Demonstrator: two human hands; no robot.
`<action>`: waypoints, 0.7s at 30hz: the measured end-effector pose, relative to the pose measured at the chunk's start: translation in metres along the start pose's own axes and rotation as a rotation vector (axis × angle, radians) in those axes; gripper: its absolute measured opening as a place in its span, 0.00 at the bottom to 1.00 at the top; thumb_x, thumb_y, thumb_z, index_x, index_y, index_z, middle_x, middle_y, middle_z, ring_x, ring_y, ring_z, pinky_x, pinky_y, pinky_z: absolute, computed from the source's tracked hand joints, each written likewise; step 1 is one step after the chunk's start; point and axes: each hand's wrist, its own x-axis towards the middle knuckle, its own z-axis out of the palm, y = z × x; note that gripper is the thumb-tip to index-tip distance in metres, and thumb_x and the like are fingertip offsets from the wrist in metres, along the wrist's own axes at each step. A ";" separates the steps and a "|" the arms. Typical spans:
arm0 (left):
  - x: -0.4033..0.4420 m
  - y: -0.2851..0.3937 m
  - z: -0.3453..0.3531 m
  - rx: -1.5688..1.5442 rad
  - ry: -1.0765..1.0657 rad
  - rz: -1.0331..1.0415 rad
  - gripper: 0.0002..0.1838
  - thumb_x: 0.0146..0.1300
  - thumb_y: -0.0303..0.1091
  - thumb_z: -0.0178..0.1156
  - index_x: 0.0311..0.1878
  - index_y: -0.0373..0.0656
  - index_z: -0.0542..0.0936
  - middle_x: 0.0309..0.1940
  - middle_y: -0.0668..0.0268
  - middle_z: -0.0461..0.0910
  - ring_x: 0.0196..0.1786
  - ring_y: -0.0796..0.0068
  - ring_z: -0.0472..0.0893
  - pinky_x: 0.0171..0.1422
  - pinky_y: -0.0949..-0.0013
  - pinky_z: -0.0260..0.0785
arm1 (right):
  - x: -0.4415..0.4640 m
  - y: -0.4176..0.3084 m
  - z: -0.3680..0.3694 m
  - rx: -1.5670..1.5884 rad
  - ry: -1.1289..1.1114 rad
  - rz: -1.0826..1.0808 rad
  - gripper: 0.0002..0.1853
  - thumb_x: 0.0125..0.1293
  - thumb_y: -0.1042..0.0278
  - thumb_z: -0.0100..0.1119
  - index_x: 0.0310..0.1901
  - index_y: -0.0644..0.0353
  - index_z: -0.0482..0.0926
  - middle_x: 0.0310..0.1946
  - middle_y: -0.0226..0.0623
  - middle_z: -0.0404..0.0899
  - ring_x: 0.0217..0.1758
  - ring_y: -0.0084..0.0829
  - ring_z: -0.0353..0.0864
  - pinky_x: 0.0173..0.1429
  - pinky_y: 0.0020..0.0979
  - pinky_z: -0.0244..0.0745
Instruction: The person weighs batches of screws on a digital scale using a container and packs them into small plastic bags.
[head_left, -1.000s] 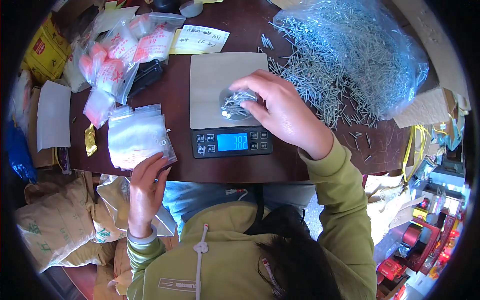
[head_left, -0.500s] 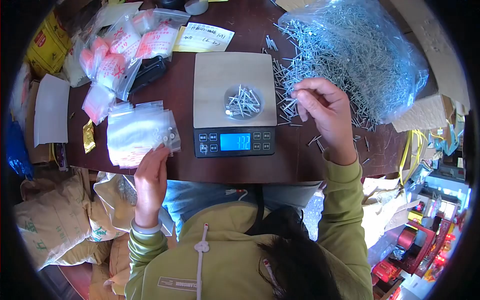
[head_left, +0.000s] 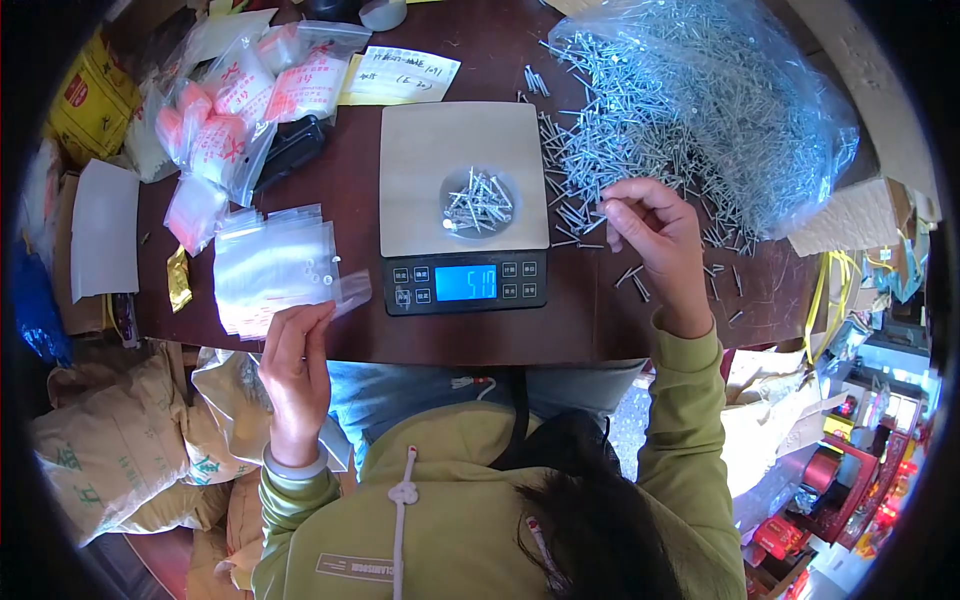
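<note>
On the digital scale (head_left: 460, 165) sits a small clear round dish (head_left: 457, 215) heaped with silvery screws (head_left: 480, 202). The scale's blue display is lit, its digits partly blurred. My right hand (head_left: 655, 235) is raised just right of the scale, at the edge of the screw pile (head_left: 630, 120). Its thumb and fingertips are pinched together; what lies between them is too small to make out. At the front left, my left hand (head_left: 297, 350) pinches the lower edge of a clear zip bag (head_left: 352, 290), which juts out from the stack of zip bags (head_left: 270, 270).
A large clear plastic bag (head_left: 770, 120) of screws lies at the back right. Filled plastic packets (head_left: 240, 90), a black object (head_left: 292, 150) and a handwritten paper slip (head_left: 410, 75) are at the back left. Loose screws (head_left: 632, 282) lie near my right wrist. Sacks (head_left: 110, 440) stand below left.
One zip bag has slid rightward out of the stack with my left hand's fingers. My right hand has drawn slightly back from the pile. More screws are heaped in the dish, and the display reading has changed.
</note>
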 end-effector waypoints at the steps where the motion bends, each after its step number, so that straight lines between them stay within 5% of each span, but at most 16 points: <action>1: 0.000 0.002 -0.001 0.000 -0.002 0.002 0.09 0.58 0.14 0.58 0.40 0.34 0.80 0.33 0.57 0.79 0.35 0.64 0.80 0.41 0.68 0.73 | -0.001 0.000 0.000 -0.021 -0.007 0.002 0.07 0.65 0.75 0.61 0.43 0.65 0.80 0.32 0.32 0.81 0.28 0.17 0.76 0.32 0.19 0.71; 11: -0.008 0.027 -0.012 -0.182 -0.112 -0.118 0.09 0.56 0.24 0.69 0.27 0.36 0.77 0.22 0.67 0.75 0.24 0.81 0.71 0.30 0.76 0.62 | -0.002 0.006 -0.002 -0.052 -0.018 -0.011 0.07 0.65 0.75 0.61 0.43 0.64 0.79 0.33 0.32 0.81 0.30 0.17 0.77 0.33 0.20 0.73; 20: -0.007 0.036 0.005 -0.327 -0.166 -0.030 0.08 0.51 0.24 0.72 0.32 0.37 0.80 0.22 0.64 0.78 0.21 0.74 0.74 0.24 0.73 0.63 | -0.003 0.007 0.000 -0.044 -0.018 -0.017 0.07 0.65 0.75 0.60 0.44 0.65 0.79 0.34 0.33 0.81 0.30 0.17 0.77 0.33 0.20 0.73; 21: -0.004 0.042 0.002 -0.314 -0.207 -0.036 0.07 0.54 0.25 0.70 0.33 0.35 0.81 0.24 0.65 0.79 0.26 0.78 0.75 0.30 0.75 0.64 | -0.003 0.006 0.000 -0.049 -0.019 -0.012 0.07 0.65 0.75 0.60 0.44 0.65 0.79 0.34 0.33 0.81 0.30 0.17 0.77 0.33 0.20 0.73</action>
